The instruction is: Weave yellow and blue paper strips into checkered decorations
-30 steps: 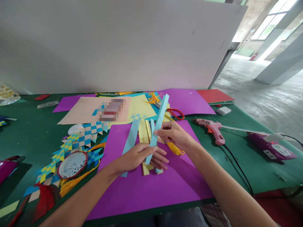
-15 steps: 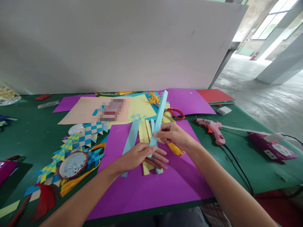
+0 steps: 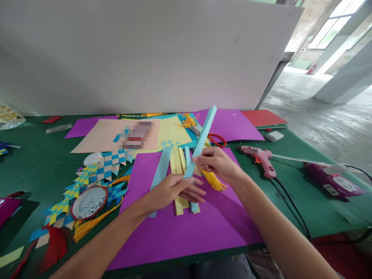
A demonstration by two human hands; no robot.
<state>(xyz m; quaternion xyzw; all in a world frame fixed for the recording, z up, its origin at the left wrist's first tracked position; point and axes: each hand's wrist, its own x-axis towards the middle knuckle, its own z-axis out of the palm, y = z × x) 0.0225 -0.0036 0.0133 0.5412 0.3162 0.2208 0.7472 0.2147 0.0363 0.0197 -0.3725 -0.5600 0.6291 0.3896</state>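
Observation:
A light blue paper strip (image 3: 204,131) slants up and to the right above the purple sheet (image 3: 186,242). My right hand (image 3: 216,162) pinches it partway along between thumb and fingers. At its lower end, my left hand (image 3: 178,190) has the strip between thumb and fingers, the other fingers stretched out to the right. Beneath lie yellow paper strips (image 3: 175,161) and another light blue strip (image 3: 162,167), partly hidden by my left hand. A yellow tool (image 3: 214,181), its kind unclear, lies under my right hand. Red-handled scissors (image 3: 217,139) rest behind it.
A pink glue gun (image 3: 263,157) and a purple power strip (image 3: 334,180) with trailing cables lie on the right. Woven paper fish (image 3: 114,159), a round dish of small pieces (image 3: 90,202) and a red tassel (image 3: 55,248) lie left. A white panel (image 3: 145,58) stands behind the table.
The upper end of the held blue strip has tilted further right, and my right hand has shifted slightly right with it. My left hand has stayed nearly in place.

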